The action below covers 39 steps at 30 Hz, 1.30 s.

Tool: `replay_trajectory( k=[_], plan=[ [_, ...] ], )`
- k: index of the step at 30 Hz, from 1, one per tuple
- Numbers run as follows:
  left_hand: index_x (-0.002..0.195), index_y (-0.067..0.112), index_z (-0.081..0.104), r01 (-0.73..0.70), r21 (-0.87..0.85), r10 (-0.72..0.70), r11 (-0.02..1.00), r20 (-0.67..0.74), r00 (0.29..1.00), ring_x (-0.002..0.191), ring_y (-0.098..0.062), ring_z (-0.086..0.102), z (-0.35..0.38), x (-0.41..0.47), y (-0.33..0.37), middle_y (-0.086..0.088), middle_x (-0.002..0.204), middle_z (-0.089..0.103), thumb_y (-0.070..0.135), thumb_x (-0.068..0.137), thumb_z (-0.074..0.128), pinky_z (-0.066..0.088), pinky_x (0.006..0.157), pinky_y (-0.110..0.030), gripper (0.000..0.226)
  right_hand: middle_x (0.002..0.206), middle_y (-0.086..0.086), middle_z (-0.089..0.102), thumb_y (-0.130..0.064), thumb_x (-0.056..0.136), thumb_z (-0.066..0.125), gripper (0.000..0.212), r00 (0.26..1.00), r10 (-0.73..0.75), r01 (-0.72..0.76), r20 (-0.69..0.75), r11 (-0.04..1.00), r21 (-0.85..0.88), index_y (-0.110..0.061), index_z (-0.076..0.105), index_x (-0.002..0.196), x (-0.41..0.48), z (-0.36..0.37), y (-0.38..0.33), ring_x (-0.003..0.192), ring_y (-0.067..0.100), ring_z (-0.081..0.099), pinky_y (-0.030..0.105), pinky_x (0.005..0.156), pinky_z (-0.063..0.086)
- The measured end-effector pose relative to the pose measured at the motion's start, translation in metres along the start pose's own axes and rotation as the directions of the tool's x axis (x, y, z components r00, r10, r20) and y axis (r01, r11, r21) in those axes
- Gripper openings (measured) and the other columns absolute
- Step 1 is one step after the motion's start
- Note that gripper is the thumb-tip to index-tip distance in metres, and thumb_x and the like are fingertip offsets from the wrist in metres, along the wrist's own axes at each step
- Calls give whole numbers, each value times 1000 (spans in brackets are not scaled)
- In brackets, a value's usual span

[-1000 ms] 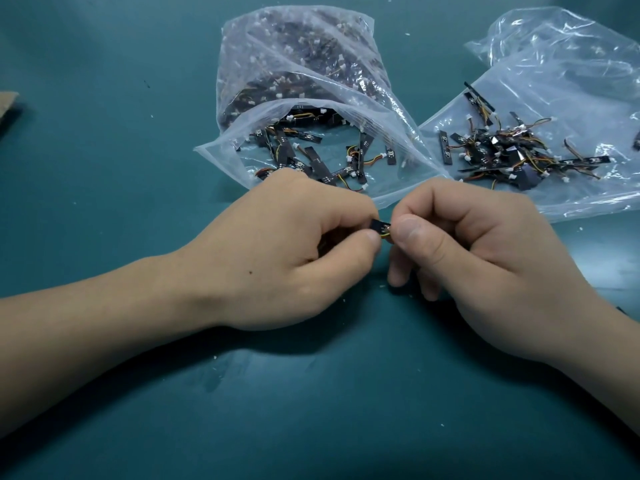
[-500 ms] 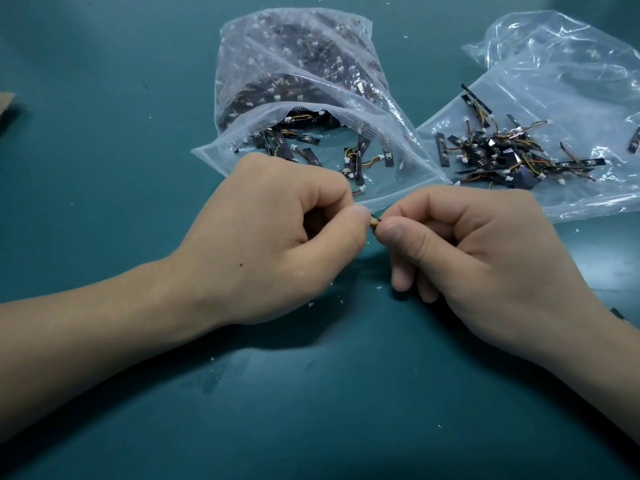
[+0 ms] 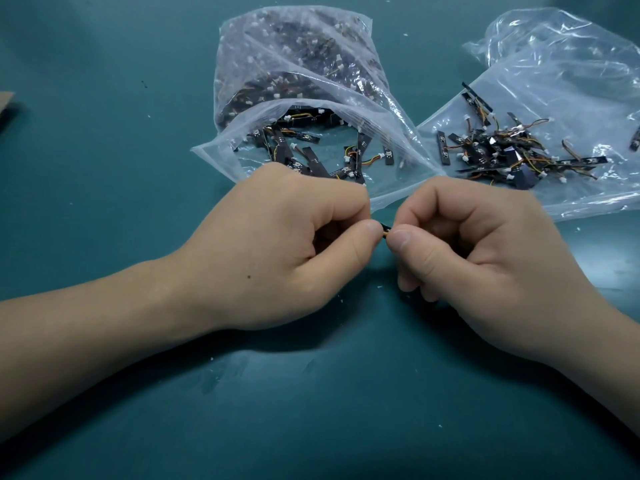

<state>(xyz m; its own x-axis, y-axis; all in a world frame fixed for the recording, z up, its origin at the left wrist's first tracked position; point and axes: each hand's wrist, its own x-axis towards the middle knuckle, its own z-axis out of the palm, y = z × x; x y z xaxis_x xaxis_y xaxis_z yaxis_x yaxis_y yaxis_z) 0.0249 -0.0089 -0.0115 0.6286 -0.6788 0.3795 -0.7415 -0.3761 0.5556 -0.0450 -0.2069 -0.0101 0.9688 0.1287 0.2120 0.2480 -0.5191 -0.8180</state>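
Two hands, left hand (image 3: 277,244), right hand (image 3: 485,258), fingers pinching small black part (image 3: 384,232), thumbs now slightly farther apart.

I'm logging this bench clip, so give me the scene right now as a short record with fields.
left hand: pinches small black part
right hand: pinches the same part, thumbs nearly meeting
centre bag: clear, mouth open, black wired strips inside
right bag: clear, crumpled, with a heap of similar strips
surface: teal table
left edge: cardboard scrap
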Motion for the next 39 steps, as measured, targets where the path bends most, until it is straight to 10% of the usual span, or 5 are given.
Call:
replay_trajectory(
  k=[19, 39],
  plan=[
    [77, 20, 67, -33, 2, 33, 999, -6, 999, 53, -15, 51, 1, -1, -3, 6, 54, 52, 27, 96, 60, 40, 53, -29, 22, 65, -6, 70, -15, 96, 61, 14, 999, -8, 6, 37, 999, 50, -19, 61, 83, 0, -1, 1, 54, 8, 64, 11, 55, 44],
    [77, 19, 66, -40, -2, 40, 999, 6, 999, 54, -18, 51, 1, -1, -3, 4, 54, 52, 30, 97, 57, 41, 54, -33, 24, 64, -1, 66, -35, 93, 56, 17, 999, -19, 19, 47, 1000, 0, -24, 58, 81, -1, -2, 1, 53, 20, 59, 34, 50, 47]
  ],
)
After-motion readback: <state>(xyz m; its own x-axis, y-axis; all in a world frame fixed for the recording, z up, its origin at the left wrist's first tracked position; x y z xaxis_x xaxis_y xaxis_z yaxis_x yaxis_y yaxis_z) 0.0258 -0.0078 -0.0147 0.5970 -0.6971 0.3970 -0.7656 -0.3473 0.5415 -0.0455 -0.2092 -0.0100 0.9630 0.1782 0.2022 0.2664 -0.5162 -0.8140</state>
